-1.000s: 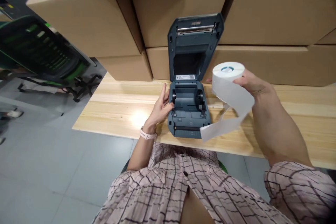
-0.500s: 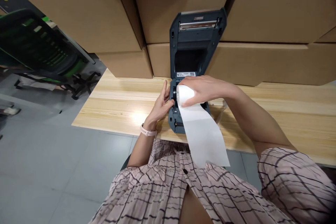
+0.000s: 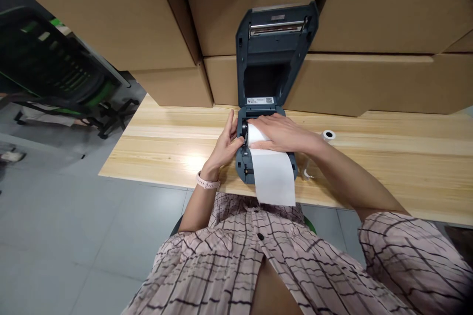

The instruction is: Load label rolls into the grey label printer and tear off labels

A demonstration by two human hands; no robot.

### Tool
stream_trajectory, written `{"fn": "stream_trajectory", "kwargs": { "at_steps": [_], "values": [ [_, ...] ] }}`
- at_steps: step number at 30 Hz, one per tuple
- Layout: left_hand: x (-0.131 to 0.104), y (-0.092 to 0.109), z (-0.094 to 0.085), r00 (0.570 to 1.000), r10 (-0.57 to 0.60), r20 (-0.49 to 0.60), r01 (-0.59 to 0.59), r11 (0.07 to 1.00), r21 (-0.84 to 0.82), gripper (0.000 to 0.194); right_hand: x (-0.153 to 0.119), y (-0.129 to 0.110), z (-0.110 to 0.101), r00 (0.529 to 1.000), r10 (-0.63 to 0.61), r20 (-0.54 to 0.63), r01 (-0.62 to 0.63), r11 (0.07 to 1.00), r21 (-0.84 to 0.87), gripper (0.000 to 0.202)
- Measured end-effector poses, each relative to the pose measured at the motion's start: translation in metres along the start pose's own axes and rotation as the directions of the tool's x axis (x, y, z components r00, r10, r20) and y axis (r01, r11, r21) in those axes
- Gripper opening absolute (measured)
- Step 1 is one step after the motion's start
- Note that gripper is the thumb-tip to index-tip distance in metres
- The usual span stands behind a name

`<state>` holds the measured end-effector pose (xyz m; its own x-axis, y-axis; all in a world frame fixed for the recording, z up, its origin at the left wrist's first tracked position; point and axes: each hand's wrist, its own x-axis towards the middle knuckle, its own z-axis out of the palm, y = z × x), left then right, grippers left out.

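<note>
A dark blue-grey label printer (image 3: 248,172) stands on the wooden table with its lid (image 3: 275,49) raised. In its bay sits a white paper roll (image 3: 254,134), and a strip of its paper hangs over the printer's front toward my shirt. My right hand (image 3: 277,132) lies over the roll, fingers and thumb wrapped round it. At the printer's left side, my left hand (image 3: 226,145) has its thumb on the inner edge by the roll and its fingers spread along the outside.
Large cardboard boxes (image 3: 343,81) stand behind the printer. A small white roll (image 3: 328,135) and a clear wrapper (image 3: 306,173) are beyond my right forearm. A dark office chair (image 3: 51,64) is at the far left.
My right hand has lowered the roll and straightened it into the printer's bay. The paper strip now hangs straighter and shorter. The small roll at the right has come into view.
</note>
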<state>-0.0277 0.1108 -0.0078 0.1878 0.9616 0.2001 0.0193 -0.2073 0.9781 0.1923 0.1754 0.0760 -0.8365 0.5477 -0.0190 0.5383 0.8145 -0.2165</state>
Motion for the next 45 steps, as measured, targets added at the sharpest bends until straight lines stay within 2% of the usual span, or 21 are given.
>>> {"fn": "stream_trajectory", "kwargs": {
  "at_steps": [3,8,11,15,20,28,35,40,45],
  "values": [
    [0.0,-0.003,-0.001,1.0,0.016,0.022,-0.017,0.999,0.031,0.099,-0.024,-0.011,0.015,0.984,-0.052,-0.168,0.047,0.998,-0.031,0.058],
    [0.0,-0.005,-0.002,1.0,0.021,0.018,-0.022,0.998,0.058,0.096,-0.073,-0.039,0.031,0.981,-0.08,-0.175,0.082,0.997,0.005,0.054],
    [0.0,-0.007,-0.003,1.0,0.023,0.004,-0.023,0.996,0.09,0.096,-0.087,-0.055,0.042,0.96,-0.057,-0.275,0.051,0.998,-0.031,0.053],
    [0.0,-0.011,-0.003,0.997,0.073,-0.016,-0.07,0.989,0.127,0.093,-0.087,-0.073,0.06,0.92,-0.038,-0.389,0.008,0.997,-0.08,0.055],
    [0.0,-0.011,-0.002,0.996,0.093,-0.002,-0.093,0.99,0.111,0.091,-0.09,-0.085,0.074,0.904,-0.003,-0.427,-0.025,0.998,-0.06,0.058],
    [-0.001,-0.006,0.001,0.998,0.053,-0.026,-0.052,0.997,0.053,0.092,-0.094,-0.085,0.07,0.886,-0.057,-0.461,0.0,0.992,-0.123,0.054],
    [-0.002,-0.004,0.002,0.999,0.026,-0.031,-0.026,1.0,0.004,0.095,-0.094,-0.085,0.072,0.888,-0.051,-0.457,-0.004,0.993,-0.119,0.057],
    [-0.001,-0.004,0.001,0.999,-0.005,-0.045,0.004,1.0,-0.009,0.095,-0.1,-0.091,0.072,0.883,-0.051,-0.467,-0.023,0.988,-0.152,0.05],
    [-0.002,-0.007,0.003,0.998,0.027,-0.057,-0.026,1.0,0.009,0.094,-0.11,-0.097,0.072,0.879,-0.06,-0.474,-0.014,0.989,-0.15,0.048]
  ]
}}
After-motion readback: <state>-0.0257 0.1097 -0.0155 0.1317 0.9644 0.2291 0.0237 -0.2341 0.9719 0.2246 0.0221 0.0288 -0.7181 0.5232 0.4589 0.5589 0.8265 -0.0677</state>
